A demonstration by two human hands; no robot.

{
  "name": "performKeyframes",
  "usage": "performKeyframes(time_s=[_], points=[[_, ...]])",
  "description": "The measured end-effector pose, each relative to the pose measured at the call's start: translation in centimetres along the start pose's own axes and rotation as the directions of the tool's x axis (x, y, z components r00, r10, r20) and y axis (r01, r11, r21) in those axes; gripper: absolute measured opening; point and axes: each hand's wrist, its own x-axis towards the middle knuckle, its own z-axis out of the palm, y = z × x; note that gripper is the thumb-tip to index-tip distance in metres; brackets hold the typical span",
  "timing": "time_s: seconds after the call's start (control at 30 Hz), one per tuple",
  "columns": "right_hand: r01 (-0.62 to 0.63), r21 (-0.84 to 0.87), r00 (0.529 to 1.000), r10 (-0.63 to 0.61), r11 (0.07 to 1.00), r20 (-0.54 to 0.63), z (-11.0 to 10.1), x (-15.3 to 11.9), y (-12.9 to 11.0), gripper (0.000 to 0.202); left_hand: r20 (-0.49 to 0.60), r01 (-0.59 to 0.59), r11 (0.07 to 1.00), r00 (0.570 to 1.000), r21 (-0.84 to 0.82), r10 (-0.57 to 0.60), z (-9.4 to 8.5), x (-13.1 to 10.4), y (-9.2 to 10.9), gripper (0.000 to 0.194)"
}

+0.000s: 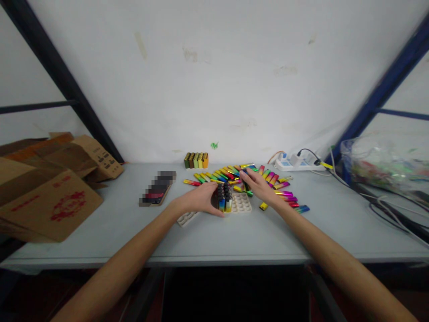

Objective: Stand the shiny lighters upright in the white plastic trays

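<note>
Shiny multicoloured cigarette lighters [228,203] stand upright in rows at the left end of a pale tray with round holes [243,202]. My left hand [203,197] curves round the left side of these lighters, thumb at the front and fingers behind, gripping them with the tray. Just behind and right of the tray, my right hand [256,184] is closed in a pinch on a lighter [243,173], mostly covered by the fingers. Loose lighters [284,193] lie fanned out behind the tray and to its right. Partly under my left wrist is a second holed tray [187,218].
A filled block of yellow and dark lighters [196,160] stands by the wall. A phone [158,188] lies left of my hands. Open cardboard boxes [60,201] are at the left; a power strip [291,166], cables and a clear plastic bag [372,156] are at the right.
</note>
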Motion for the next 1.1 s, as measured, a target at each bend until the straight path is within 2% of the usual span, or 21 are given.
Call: performKeyframes(time_s=[0.13, 0.2, 0.3, 0.43, 0.53, 0.67, 0.8, 0.9, 1.1], points=[[-0.101, 0.165, 0.986, 0.076, 0.981, 0.151, 0.4, -0.3, -0.4, 0.05, 0.007, 0.004, 1.0, 1.0, 0.004, -0.004, 0.0, 0.1, 0.0, 0.079], [-0.121, 0.139, 0.989, 0.108, 0.983, 0.101, 0.6, -0.4, -0.2, 0.05, 0.005, 0.004, 1.0, 1.0, 0.008, -0.004, -0.1, 0.1, 0.0, 0.079], [-0.105, 0.025, 0.993, 0.106, 0.994, -0.05, 0.6, -0.5, 0.2, 0.055, 0.003, 0.007, 1.0, 1.0, 0.012, -0.007, -0.1, 0.0, 0.0, 0.079], [-0.125, -0.049, 0.987, 0.119, 0.991, -0.112, 0.4, -0.6, -0.1, 0.065, 0.003, 0.016, 1.0, 1.0, 0.007, -0.016, -0.2, -0.1, 0.1, 0.075], [-0.133, -0.028, 0.986, 0.13, 0.991, -0.102, 0.4, -0.7, -0.7, 0.067, 0.008, 0.004, 1.0, 1.0, -0.003, -0.004, -0.3, -0.1, 0.1, 0.074], [-0.209, 0.096, 0.977, 0.211, 0.973, -0.01, 0.3, -0.6, -0.9, 0.065, 0.014, 0.006, 1.0, 1.0, -0.006, -0.006, -0.3, -0.1, 0.1, 0.074], [-0.266, 0.145, 0.962, 0.271, 0.953, -0.014, 0.4, -0.5, -0.7, 0.059, 0.018, 0.009, 1.0, 1.0, -0.009, -0.009, -0.4, -0.1, 0.2, 0.075], [-0.225, 0.102, 0.973, 0.229, 0.969, -0.034, 0.5, -0.6, -0.6, 0.052, 0.019, 0.008, 1.0, 1.0, -0.015, -0.008, -0.5, -0.1, 0.3, 0.074], [-0.145, -0.099, 0.988, 0.138, 0.985, -0.074, 0.4, -0.7, -0.4, 0.034, 0.022, 0.004, 1.0, 1.0, -0.018, -0.004, -0.6, -0.2, 0.4, 0.073]])
